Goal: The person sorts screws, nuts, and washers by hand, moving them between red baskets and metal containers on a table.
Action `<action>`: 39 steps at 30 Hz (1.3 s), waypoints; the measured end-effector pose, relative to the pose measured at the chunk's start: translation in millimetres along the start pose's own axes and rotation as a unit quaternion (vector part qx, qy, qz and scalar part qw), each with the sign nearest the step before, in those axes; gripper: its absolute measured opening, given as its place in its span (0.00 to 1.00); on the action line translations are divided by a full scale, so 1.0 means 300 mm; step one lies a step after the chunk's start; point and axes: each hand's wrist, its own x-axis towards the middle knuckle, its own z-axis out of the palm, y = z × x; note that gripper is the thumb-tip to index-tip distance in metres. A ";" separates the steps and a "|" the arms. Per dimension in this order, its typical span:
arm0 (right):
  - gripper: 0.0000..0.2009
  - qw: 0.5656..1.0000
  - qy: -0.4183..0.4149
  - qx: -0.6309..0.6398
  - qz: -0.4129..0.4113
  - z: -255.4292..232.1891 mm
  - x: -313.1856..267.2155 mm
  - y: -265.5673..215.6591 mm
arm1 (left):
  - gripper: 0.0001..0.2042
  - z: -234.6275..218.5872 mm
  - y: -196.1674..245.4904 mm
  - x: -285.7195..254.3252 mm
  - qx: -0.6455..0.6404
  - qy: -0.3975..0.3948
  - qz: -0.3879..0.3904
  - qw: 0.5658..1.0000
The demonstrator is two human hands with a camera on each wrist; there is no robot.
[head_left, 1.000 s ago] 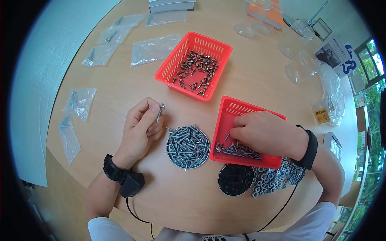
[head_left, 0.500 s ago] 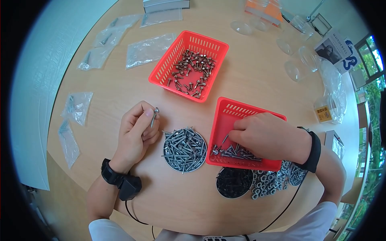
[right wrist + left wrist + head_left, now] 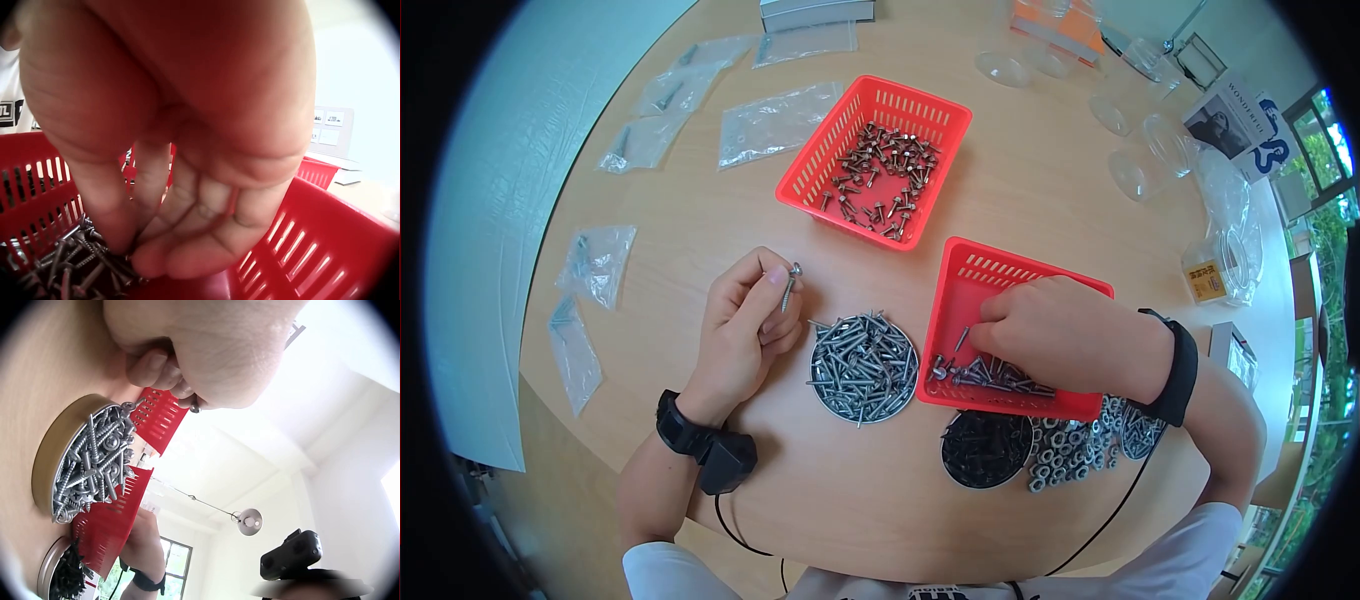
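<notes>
My left hand (image 3: 745,315) pinches a silver screw (image 3: 788,285) between thumb and fingertip, its head up and its shank slanting down, above the table. Just right of this hand lies a round tin lid of silver screws (image 3: 863,368). Inside the nearer red basket (image 3: 952,290) is my right hand (image 3: 1050,325), fingers curved down with thumb and fingertips close together. Its fingertips (image 3: 150,262) are right at a small pile of screws (image 3: 78,259) on the basket floor. I cannot tell whether a screw is between them.
A second red basket (image 3: 880,85) with brownish hex-head screws (image 3: 885,165) stands farther back. Near the front are a tin of black screws (image 3: 987,450) and loose nuts (image 3: 1068,455). Clear bags (image 3: 600,265) lie left; clear plastic containers (image 3: 1140,165) stand back right.
The view shifts slightly; both hands stay almost where they were. The left hand still pinches the screw, and the right hand remains inside the nearer basket.
</notes>
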 end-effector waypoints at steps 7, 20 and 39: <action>0.04 0.999 -0.016 0.011 0.037 -0.006 0.003 -0.009 | 0.11 -0.002 0.000 0.000 0.001 -0.006 0.001 1.000; 0.06 0.994 -0.073 0.018 0.079 -0.020 0.015 -0.011 | 0.10 -0.020 -0.017 0.005 -0.009 -0.016 0.004 1.000; 0.07 0.995 0.036 0.074 0.054 -0.139 -0.040 -0.064 | 0.10 -0.016 -0.020 0.009 -0.021 -0.024 0.009 0.999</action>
